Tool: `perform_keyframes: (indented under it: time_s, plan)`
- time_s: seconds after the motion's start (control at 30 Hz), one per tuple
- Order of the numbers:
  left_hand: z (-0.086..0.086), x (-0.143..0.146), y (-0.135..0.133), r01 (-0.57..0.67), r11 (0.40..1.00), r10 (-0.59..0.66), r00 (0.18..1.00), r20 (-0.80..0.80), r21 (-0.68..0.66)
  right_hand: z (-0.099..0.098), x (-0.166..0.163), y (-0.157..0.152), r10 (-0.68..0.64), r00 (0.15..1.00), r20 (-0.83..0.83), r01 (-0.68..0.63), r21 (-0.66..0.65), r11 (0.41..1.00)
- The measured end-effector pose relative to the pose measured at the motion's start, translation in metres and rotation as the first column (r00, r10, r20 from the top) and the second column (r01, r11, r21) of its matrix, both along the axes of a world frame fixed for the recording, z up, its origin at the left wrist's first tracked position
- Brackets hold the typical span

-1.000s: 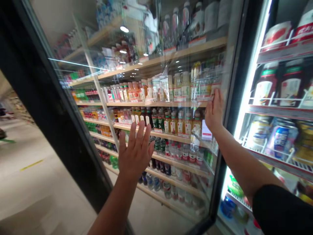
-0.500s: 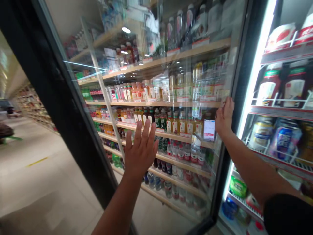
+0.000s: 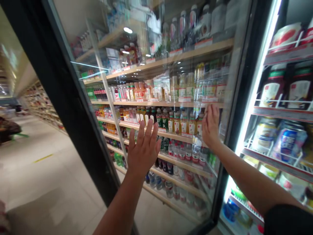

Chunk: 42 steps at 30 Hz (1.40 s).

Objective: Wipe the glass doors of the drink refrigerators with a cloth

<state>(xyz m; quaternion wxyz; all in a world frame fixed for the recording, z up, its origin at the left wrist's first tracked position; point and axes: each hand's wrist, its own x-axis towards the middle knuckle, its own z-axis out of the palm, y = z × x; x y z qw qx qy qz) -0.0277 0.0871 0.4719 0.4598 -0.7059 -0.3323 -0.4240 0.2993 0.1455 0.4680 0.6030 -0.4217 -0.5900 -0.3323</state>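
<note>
At near centre, the left hand (image 3: 143, 148) is released, fingers spread; to its right, the right hand (image 3: 210, 129) is likewise released, fingers extended. Contact with the glass door (image 3: 70, 107), standing ajar just beyond both, cannot be confirmed. Right of the door, a lit cooler (image 3: 281, 112) holds bottles (image 3: 272, 88) and cans (image 3: 262, 137). Through the glass door, drink shelves (image 3: 156, 104) stand far.

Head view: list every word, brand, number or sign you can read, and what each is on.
No text reads clearly enough to quote.
Blue can: white lettering, too blurred.
Dark bottles above it: printed labels, too blurred.
Yellow bottles seen through the glass door: labels too small.
Shelf tags: too small.
</note>
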Motion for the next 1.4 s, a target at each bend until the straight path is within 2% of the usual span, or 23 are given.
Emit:
perform_keyframes:
  time_s: [0.07,0.2,0.27,0.37,0.47,0.57,0.67,0.77,0.87,0.93,1.07,1.13,1.27,1.33,1.4]
  plan:
    - [0.000,0.000,-0.001,-0.007,1.000,0.007,1.000,-0.003,0.003,0.002,-0.024,-0.010,0.019,0.993,0.115,-0.015,-0.036,0.999]
    - [0.000,0.001,-0.002,-0.033,0.999,0.033,0.999,-0.007,0.021,0.043,-0.051,-0.018,0.034,0.979,0.201,-0.024,-0.050,0.998]
    - [0.000,0.001,-0.002,-0.037,0.999,0.038,0.999,-0.014,0.024,0.052,-0.064,-0.020,0.033,0.980,0.195,-0.023,-0.056,0.998]
    - [0.001,0.001,-0.004,-0.051,0.998,0.051,0.998,-0.024,0.029,0.035,-0.088,-0.028,0.014,0.976,0.218,-0.003,-0.051,0.999]
    - [0.001,0.001,-0.005,-0.065,0.997,0.066,0.997,-0.031,0.036,0.022,-0.105,-0.036,0.007,0.944,0.330,0.013,-0.059,0.998]
    - [0.000,0.001,-0.005,-0.078,0.996,0.080,0.996,-0.032,0.043,0.043,-0.109,-0.035,-0.003,0.937,0.348,0.016,-0.035,0.999]
    - [-0.001,0.001,-0.005,-0.087,0.995,0.088,0.996,-0.030,0.039,0.063,-0.115,-0.033,-0.003,0.969,0.247,0.007,-0.014,1.000]
    - [-0.001,0.001,-0.005,-0.081,0.996,0.082,0.996,-0.030,0.039,0.054,-0.125,-0.037,0.000,0.974,0.227,0.003,-0.009,1.000]
    - [-0.001,0.001,-0.006,-0.079,0.996,0.081,0.996,-0.034,0.050,0.043,-0.127,-0.041,0.011,0.935,0.355,-0.007,-0.014,1.000]
    - [-0.001,0.001,-0.007,-0.086,0.995,0.088,0.995,-0.039,0.049,0.051,-0.120,-0.041,0.015,0.926,0.378,-0.008,-0.020,1.000]
    - [-0.001,0.002,-0.008,-0.090,0.995,0.092,0.995,-0.041,0.047,0.074,-0.110,-0.034,-0.001,0.976,0.220,0.004,-0.013,1.000]
    - [-0.001,0.002,-0.009,-0.090,0.995,0.091,0.995,-0.038,0.045,0.069,-0.113,-0.034,0.004,0.982,0.190,-0.006,0.005,1.000]
    - [-0.001,0.003,-0.009,-0.076,0.996,0.078,0.996,-0.037,0.050,0.052,-0.118,-0.038,0.038,0.939,0.343,-0.048,0.023,0.999]
    - [-0.001,0.003,-0.009,-0.073,0.996,0.075,0.997,-0.035,0.058,0.057,-0.111,-0.037,0.039,0.932,0.361,-0.053,0.028,0.998]
    - [-0.001,0.003,-0.008,-0.074,0.995,0.076,0.997,-0.032,0.064,0.069,-0.102,-0.032,0.032,0.953,0.300,-0.043,0.031,0.999]
